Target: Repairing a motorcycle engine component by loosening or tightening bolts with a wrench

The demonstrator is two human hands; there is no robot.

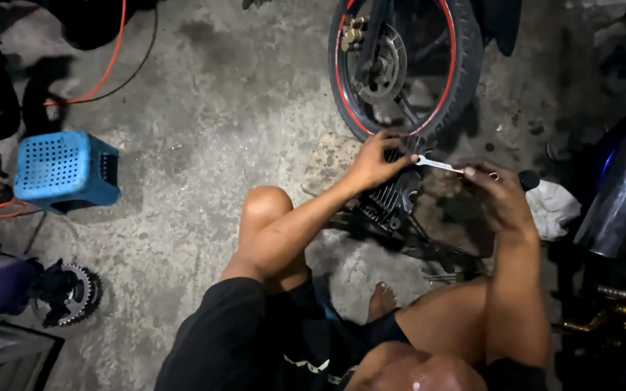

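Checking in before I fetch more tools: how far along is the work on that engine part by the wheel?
Done: the finned engine part sits on the floor, off any bike. In hand: the right hand holds a spanner against it; the left hand steadies it. Left: cannot tell; the fastener is hidden.

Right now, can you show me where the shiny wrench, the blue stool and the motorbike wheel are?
wrench (440, 166), head view, on the middle of its silver shaft.
blue stool (63, 165), head view, on its perforated top.
motorbike wheel (465, 65), head view, on the black tyre's right side.

Wheel (400, 65) cut off by far edge; wrench (447, 166) right end hidden under right hand (498, 195); dark engine part (393, 199) below left hand (374, 163) too dim to identify.
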